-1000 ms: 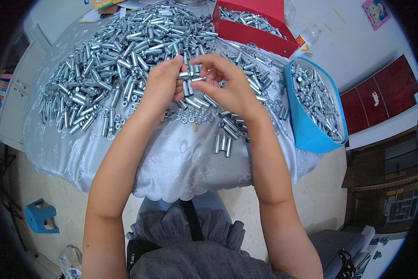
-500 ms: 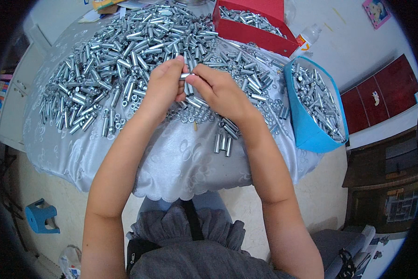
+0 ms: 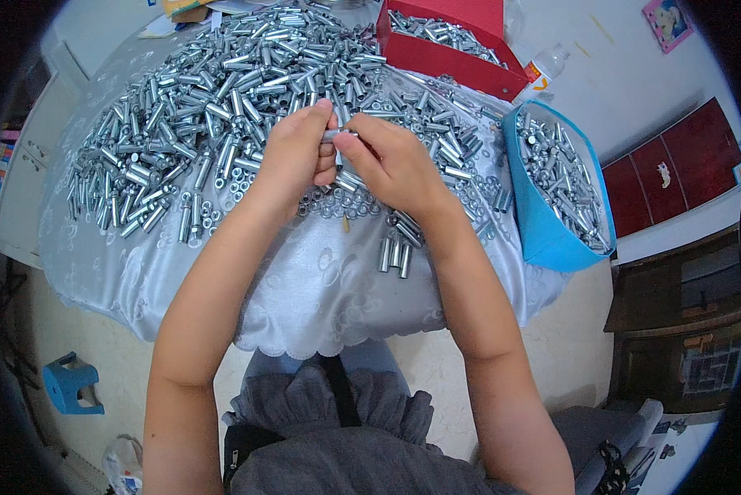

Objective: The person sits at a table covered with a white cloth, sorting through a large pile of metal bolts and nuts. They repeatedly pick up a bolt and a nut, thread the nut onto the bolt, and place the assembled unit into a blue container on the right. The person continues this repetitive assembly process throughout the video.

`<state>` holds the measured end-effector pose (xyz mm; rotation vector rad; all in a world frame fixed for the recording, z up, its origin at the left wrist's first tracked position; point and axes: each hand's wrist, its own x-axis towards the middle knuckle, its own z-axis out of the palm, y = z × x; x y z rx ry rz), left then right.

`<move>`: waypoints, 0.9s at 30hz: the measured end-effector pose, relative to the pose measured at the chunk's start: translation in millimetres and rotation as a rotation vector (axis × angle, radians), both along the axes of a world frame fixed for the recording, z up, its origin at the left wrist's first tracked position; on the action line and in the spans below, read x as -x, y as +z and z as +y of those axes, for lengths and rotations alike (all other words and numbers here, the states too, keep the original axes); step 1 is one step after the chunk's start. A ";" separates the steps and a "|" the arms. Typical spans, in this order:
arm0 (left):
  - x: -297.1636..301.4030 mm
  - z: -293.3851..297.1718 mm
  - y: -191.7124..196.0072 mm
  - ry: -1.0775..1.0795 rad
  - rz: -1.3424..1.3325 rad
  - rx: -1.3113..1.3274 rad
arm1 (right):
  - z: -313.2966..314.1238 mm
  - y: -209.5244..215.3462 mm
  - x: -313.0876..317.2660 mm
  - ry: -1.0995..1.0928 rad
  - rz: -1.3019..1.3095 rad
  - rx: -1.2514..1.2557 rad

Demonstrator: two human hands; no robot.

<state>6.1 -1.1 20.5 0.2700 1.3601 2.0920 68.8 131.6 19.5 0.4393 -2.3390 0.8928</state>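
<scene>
My left hand (image 3: 294, 148) and my right hand (image 3: 397, 161) meet above the near edge of a big metal pile. Between them lies a small silvery sleeve anchor (image 3: 330, 135), pinched by the left thumb and fingers at one end and by the right thumb and forefinger at the other. Fingers cover much of it. Behind and to the left spreads a heap of sleeve anchors (image 3: 172, 124). Loose nuts and washers (image 3: 337, 203) lie below the hands. A few metal sleeves (image 3: 394, 256) rest side by side near my right wrist.
A red box (image 3: 461, 70) of metal parts stands at the back right, beside a plastic bottle (image 3: 545, 68). On the right edge sits a blue fabric bin (image 3: 552, 239) full of anchors. A silvery cloth (image 3: 304, 289) covers the table. A blue stool (image 3: 73, 384) stands on the floor at left.
The left fingers have curled and show more below the sleeve anchor. The right thumb and fingers have shifted slightly on its end; both hands stay in nearly the same place.
</scene>
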 end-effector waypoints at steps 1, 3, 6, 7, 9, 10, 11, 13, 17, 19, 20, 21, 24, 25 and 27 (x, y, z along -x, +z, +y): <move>0.9 -1.3 -0.4 -0.013 0.076 -0.039 | -0.7 0.6 -0.3 0.016 -0.054 0.074; 2.0 -3.4 -1.4 -0.039 0.227 -0.119 | -3.0 2.0 -2.5 0.048 -0.163 0.221; -3.7 -4.6 4.4 0.073 0.435 -0.089 | -11.1 -1.3 -1.1 0.151 -0.290 0.598; -3.5 -5.0 3.5 0.093 0.517 -0.051 | -12.6 0.0 -1.8 0.179 -0.377 0.752; -2.9 -6.1 -0.5 0.136 0.680 0.028 | -16.5 5.6 -3.2 0.235 -0.552 1.060; -3.7 -5.2 -2.8 0.106 0.645 -0.018 | -17.1 8.2 -3.0 0.203 -0.544 1.084; -4.9 -3.1 -5.3 0.075 0.611 -0.064 | -16.5 10.9 -2.6 0.170 -0.536 1.108; -6.9 0.0 -8.3 -0.042 0.556 -0.175 | -11.8 13.7 -2.7 0.110 -0.489 1.125; -7.9 3.1 -6.0 0.014 0.635 -0.063 | 4.2 17.9 -0.1 0.006 -0.292 1.182; -7.5 -3.5 0.9 -0.212 0.629 0.120 | 15.7 19.8 0.7 -0.026 -0.214 1.222; -6.6 -6.6 2.7 -0.324 0.624 0.212 | 19.2 18.2 1.5 -0.045 -0.210 1.233; -4.4 -7.6 -1.5 -0.441 0.659 0.251 | 21.4 16.5 2.4 -0.059 -0.208 1.244; -5.3 -12.6 -4.7 -0.733 0.542 0.233 | 19.9 14.6 3.7 -0.073 -0.204 1.270; -3.9 -12.5 -0.8 -0.590 0.639 0.281 | 19.2 14.2 3.8 -0.073 -0.203 1.278; 6.0 -16.1 10.7 -0.163 0.339 -0.028 | 18.3 16.2 3.0 -0.064 -0.193 1.297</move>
